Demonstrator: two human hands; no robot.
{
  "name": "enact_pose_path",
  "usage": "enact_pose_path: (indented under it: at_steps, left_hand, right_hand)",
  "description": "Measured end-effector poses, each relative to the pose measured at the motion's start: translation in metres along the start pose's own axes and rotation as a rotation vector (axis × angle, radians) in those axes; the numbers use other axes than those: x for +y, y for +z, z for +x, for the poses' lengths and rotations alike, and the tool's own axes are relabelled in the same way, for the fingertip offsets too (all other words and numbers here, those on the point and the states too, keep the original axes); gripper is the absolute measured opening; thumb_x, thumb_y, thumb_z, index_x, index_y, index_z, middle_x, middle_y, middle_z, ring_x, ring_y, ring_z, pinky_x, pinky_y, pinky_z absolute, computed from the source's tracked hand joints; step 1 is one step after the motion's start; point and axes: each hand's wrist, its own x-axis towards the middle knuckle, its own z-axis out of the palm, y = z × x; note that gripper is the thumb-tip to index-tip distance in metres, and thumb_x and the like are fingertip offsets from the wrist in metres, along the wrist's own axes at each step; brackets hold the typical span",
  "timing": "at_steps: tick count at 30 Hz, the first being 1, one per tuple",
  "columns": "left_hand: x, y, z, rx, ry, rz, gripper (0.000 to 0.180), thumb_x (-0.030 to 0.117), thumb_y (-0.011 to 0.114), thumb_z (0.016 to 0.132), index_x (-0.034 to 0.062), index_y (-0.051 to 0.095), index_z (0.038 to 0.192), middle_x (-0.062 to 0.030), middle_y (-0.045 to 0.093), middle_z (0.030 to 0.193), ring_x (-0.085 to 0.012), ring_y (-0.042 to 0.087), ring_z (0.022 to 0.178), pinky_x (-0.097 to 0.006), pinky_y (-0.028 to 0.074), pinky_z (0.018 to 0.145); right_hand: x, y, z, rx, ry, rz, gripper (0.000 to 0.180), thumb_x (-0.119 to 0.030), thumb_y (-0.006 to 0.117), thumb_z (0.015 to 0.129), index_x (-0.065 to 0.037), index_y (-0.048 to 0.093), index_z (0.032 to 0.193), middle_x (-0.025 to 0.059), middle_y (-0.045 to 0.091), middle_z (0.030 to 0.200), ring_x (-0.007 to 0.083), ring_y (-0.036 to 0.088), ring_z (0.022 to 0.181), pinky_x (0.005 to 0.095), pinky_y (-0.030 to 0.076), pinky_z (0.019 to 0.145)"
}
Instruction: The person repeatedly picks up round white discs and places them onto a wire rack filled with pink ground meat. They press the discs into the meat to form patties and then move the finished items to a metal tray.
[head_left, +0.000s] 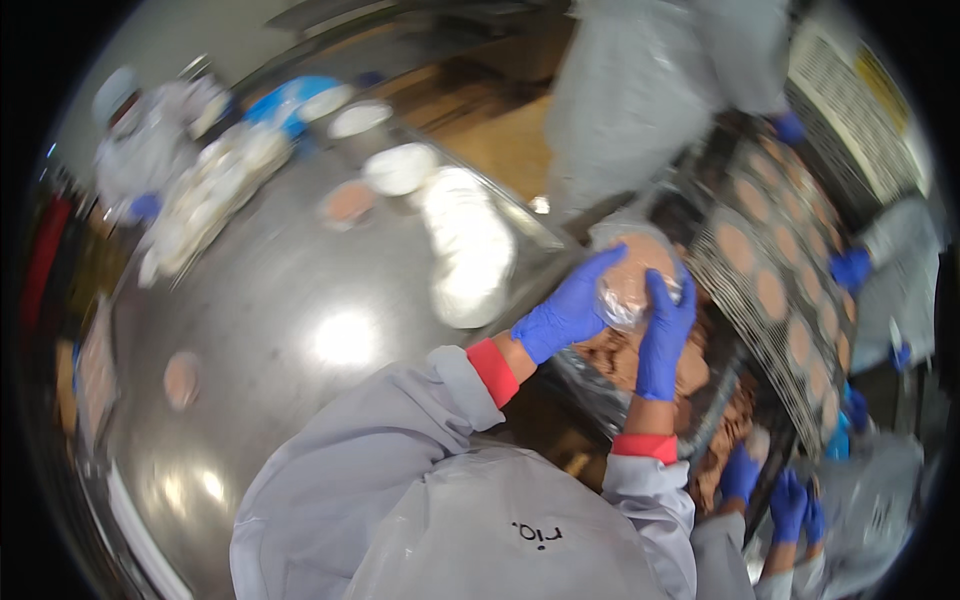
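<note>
Between my hands is a flat, round, pink-brown meat patty (632,278), with clear plastic film around its edges. My blue-gloved left hand (572,308) grips its left side, thumb lying along the upper face. My right hand (664,340), gloved alike, closes on the right side with its thumb over the front. Below them, a container lined with plastic holds loose ground meat (615,362), partly covered by my right hand and wrist.
Patties lie in rows on a wire rack (748,325) at right. The steel table (270,260) at left carries a row of white discs (465,250), white tubs (360,122) and single patties (182,380). Co-workers in pale gowns and blue gloves stand around, one hand (742,470) close on the right.
</note>
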Motion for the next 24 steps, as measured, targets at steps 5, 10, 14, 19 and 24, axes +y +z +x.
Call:
enact_pose_path:
  at_steps: [5, 10, 14, 19, 24]
  left_hand:
    - [0.083, -0.057, -0.11, 0.375, 0.226, 0.286, 0.043, 0.014, 0.054, 0.08, -0.0014, 0.04, 0.117, -0.0138, 0.053, 0.107, -0.0239, 0.055, 0.095, -0.037, 0.046, 0.084]
    - [0.17, -0.168, -0.294, 0.902, 1.06, 0.579, 0.025, 0.025, 0.045, 0.086, 0.0027, 0.05, 0.095, -0.0084, 0.055, 0.083, -0.0137, 0.054, 0.072, -0.025, 0.046, 0.064]
    - [0.185, -0.197, -0.225, 0.996, 1.06, 0.296, 0.034, 0.026, 0.034, 0.09, 0.0054, 0.042, 0.116, -0.0106, 0.046, 0.117, -0.0199, 0.044, 0.109, -0.031, 0.038, 0.088]
    - [0.015, -0.08, 0.036, 0.413, 0.045, 0.175, 0.041, 0.02, 0.051, 0.085, 0.0035, 0.04, 0.121, -0.0161, 0.035, 0.128, -0.0241, 0.039, 0.115, -0.037, 0.033, 0.096]
    - [-0.079, -0.032, 0.13, 0.28, -0.113, 0.475, 0.038, 0.018, 0.059, 0.08, 0.0, 0.047, 0.111, -0.0118, 0.056, 0.099, -0.0212, 0.057, 0.086, -0.03, 0.047, 0.076]
  right_hand:
    - [-0.012, 0.086, -0.061, -0.357, 0.147, 0.168, 0.04, -0.003, 0.058, 0.077, 0.002, 0.046, 0.115, 0.0084, 0.05, 0.109, 0.0157, 0.048, 0.099, 0.0261, 0.036, 0.088]
    - [0.011, 0.089, -0.091, -0.626, 0.578, 0.242, 0.042, -0.017, 0.054, 0.083, -0.003, 0.043, 0.121, 0.0096, 0.049, 0.116, 0.0178, 0.047, 0.105, 0.0317, 0.036, 0.09]
    - [0.035, 0.055, -0.063, -0.299, 0.68, 0.557, 0.047, -0.03, 0.045, 0.086, -0.006, 0.035, 0.126, 0.0132, 0.041, 0.124, 0.0275, 0.042, 0.112, 0.0404, 0.036, 0.092]
    - [0.034, -0.041, 0.02, 0.277, 0.422, 0.952, 0.06, -0.032, 0.054, 0.081, -0.006, 0.027, 0.128, 0.0165, 0.032, 0.128, 0.0356, 0.037, 0.115, 0.05, 0.033, 0.094]
    - [0.005, -0.143, 0.061, 0.415, 0.231, 0.978, 0.053, -0.027, 0.051, 0.082, -0.002, 0.031, 0.123, 0.0178, 0.034, 0.126, 0.0365, 0.037, 0.114, 0.0535, 0.03, 0.095]
